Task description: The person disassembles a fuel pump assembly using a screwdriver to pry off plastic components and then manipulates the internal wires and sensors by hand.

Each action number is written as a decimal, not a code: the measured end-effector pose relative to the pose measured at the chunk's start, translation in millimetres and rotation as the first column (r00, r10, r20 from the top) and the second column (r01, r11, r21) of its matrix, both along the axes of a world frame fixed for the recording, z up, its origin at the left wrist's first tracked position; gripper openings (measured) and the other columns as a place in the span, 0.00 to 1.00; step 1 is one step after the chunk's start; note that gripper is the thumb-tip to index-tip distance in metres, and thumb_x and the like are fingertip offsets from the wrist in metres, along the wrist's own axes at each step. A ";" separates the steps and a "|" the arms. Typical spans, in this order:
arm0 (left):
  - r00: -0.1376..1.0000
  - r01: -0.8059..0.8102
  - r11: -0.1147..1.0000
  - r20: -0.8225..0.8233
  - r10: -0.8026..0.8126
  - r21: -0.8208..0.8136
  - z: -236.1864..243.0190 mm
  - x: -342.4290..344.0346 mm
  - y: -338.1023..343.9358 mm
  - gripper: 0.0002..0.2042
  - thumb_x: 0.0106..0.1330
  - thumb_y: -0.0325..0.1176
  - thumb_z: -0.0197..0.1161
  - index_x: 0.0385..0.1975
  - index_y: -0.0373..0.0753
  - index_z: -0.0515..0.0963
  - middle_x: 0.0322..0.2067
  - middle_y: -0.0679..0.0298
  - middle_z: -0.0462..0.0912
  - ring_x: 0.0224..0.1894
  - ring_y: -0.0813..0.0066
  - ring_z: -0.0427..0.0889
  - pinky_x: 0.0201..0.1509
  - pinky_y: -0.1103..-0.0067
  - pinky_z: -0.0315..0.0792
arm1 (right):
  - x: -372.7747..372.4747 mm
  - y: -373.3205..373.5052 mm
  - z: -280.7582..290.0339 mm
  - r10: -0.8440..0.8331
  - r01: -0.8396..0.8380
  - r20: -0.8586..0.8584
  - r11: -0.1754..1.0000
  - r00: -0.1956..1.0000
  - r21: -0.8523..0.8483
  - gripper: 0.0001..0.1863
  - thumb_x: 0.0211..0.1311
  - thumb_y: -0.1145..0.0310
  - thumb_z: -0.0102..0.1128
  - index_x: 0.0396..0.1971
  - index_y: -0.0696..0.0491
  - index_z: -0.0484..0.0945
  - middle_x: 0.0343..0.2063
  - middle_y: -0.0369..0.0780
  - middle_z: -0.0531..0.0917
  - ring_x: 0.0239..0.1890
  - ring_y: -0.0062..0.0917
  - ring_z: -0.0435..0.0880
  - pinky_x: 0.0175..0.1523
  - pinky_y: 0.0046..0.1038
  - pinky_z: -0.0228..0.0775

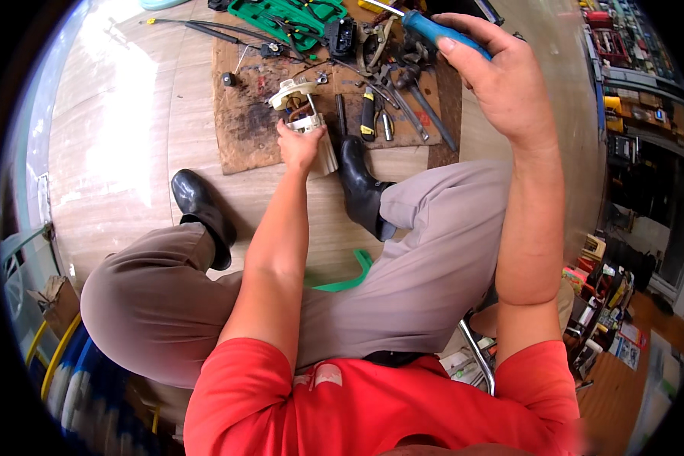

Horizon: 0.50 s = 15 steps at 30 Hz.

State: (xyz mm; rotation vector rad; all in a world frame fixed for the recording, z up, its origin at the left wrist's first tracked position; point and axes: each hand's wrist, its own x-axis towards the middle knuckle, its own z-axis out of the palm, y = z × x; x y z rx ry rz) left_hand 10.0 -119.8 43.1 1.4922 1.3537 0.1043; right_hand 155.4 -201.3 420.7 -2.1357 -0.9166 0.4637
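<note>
My left hand [301, 147] is closed around the body of a white plastic fuel pump module [326, 157], which stands tilted over the near edge of the cardboard. Its round cream flange sits on top, with a metal rod and brown wires or hose between flange and body. Up at the right, well apart from the module, my right hand [505, 87] grips a screwdriver [437, 30] by its blue handle. The shaft points to the upper left, and its tip is cut off by the frame's top edge. A yellow-and-black utility knife [368, 114] lies right of the module.
Stained cardboard [243, 137] covers the floor beneath pliers [406, 106], a hammer [429, 110] and dark metal parts. A green tool case [262, 19] lies behind. Black boots [197, 201] flank the module. Crowded shelves [623, 114] stand at right; a green plastic piece [349, 277] lies between my legs.
</note>
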 end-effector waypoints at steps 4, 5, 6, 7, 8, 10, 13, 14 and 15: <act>0.979 -0.066 0.996 0.189 0.076 -0.058 -12.9 -7.0 18.0 0.55 0.45 0.47 0.80 0.68 0.26 0.52 0.53 0.42 0.77 0.55 0.53 0.78 0.61 0.69 0.70 | 2.6 3.4 -2.0 0.024 -0.024 0.000 0.999 1.000 0.042 0.18 0.65 0.66 0.65 0.52 0.57 0.81 0.28 0.30 0.81 0.25 0.07 0.69 0.28 0.13 0.59; 0.959 -0.064 0.992 0.269 0.092 -0.113 -13.5 -6.7 22.5 0.52 0.46 0.45 0.80 0.66 0.27 0.54 0.51 0.45 0.78 0.52 0.57 0.79 0.59 0.70 0.72 | 5.3 3.0 -6.4 0.030 -0.031 0.013 0.998 0.999 0.056 0.18 0.65 0.66 0.65 0.52 0.57 0.81 0.28 0.31 0.81 0.25 0.07 0.69 0.28 0.13 0.59; 0.929 -0.062 0.984 0.351 0.117 -0.165 -11.4 -4.2 28.4 0.49 0.47 0.43 0.80 0.64 0.27 0.57 0.50 0.48 0.78 0.50 0.61 0.80 0.56 0.71 0.74 | 8.9 4.0 -8.4 0.043 -0.045 0.032 0.996 0.999 0.072 0.18 0.65 0.66 0.65 0.52 0.58 0.81 0.28 0.31 0.82 0.25 0.08 0.70 0.28 0.13 0.60; 0.892 -0.056 0.975 0.429 0.146 -0.215 -8.6 -2.4 35.1 0.45 0.48 0.41 0.80 0.61 0.27 0.59 0.48 0.51 0.79 0.47 0.66 0.81 0.54 0.72 0.75 | 11.5 5.5 -9.2 0.032 -0.032 0.002 0.997 0.999 0.077 0.18 0.64 0.66 0.65 0.51 0.58 0.81 0.30 0.32 0.83 0.28 0.09 0.72 0.32 0.15 0.64; 0.867 -0.012 0.954 0.473 0.159 -0.299 -9.2 1.1 43.1 0.51 0.45 0.45 0.80 0.65 0.25 0.57 0.53 0.47 0.78 0.51 0.65 0.81 0.55 0.72 0.75 | 13.7 7.4 -9.9 0.023 -0.020 -0.027 0.996 0.999 0.082 0.17 0.63 0.66 0.65 0.49 0.59 0.81 0.31 0.33 0.84 0.32 0.11 0.75 0.37 0.17 0.68; 0.857 0.097 0.936 0.506 0.094 -0.339 35.2 19.9 42.8 0.50 0.45 0.45 0.80 0.64 0.26 0.58 0.53 0.47 0.78 0.51 0.65 0.81 0.55 0.72 0.75 | 25.6 -2.1 -10.7 -0.032 0.033 -0.015 0.997 0.999 0.069 0.18 0.62 0.66 0.65 0.48 0.61 0.82 0.32 0.34 0.85 0.34 0.14 0.78 0.41 0.19 0.72; 0.844 0.158 0.941 0.535 0.028 -0.299 72.0 31.9 44.4 0.48 0.45 0.45 0.80 0.63 0.27 0.61 0.51 0.47 0.80 0.50 0.62 0.82 0.55 0.72 0.75 | 35.4 -1.9 -15.3 -0.081 0.082 -0.022 0.996 0.996 0.040 0.18 0.62 0.66 0.66 0.48 0.61 0.82 0.31 0.34 0.84 0.31 0.13 0.77 0.37 0.18 0.70; 0.848 0.175 0.943 0.530 0.003 -0.285 86.8 34.2 44.7 0.47 0.45 0.46 0.79 0.62 0.27 0.61 0.51 0.47 0.80 0.50 0.62 0.82 0.55 0.72 0.75 | 40.3 -3.7 -15.1 -0.102 0.103 -0.047 0.995 0.994 0.019 0.18 0.62 0.66 0.66 0.48 0.62 0.82 0.29 0.33 0.84 0.29 0.11 0.75 0.33 0.17 0.68; 0.855 0.187 0.945 0.519 -0.021 -0.270 97.6 33.2 46.0 0.47 0.45 0.46 0.79 0.62 0.27 0.62 0.51 0.47 0.80 0.50 0.61 0.82 0.55 0.72 0.75 | 38.1 -1.5 -14.4 -0.106 0.107 -0.042 0.994 0.993 0.022 0.18 0.62 0.66 0.66 0.48 0.61 0.82 0.29 0.33 0.84 0.28 0.11 0.75 0.32 0.17 0.67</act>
